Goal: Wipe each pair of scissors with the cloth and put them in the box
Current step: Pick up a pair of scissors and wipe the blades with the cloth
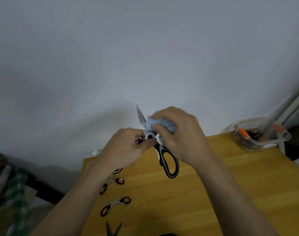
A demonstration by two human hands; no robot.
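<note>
Two hands up above the yellow wooden worktop [205, 193]: left hand [126, 149] pinches the big black-and-white kitchen scissors [169, 160] by the pivot, right hand [179, 132] grips the pale blue cloth [162, 125] around one blade; clear plastic box [262, 138] far right, small black-handled scissors [116, 204] lower left.

No text, label, brand, number or sign can be read anywhere in this view. The black-and-white handled kitchen scissors [169, 160] and the clear plastic box with orange clips [262, 137] show no legible marking.
</note>
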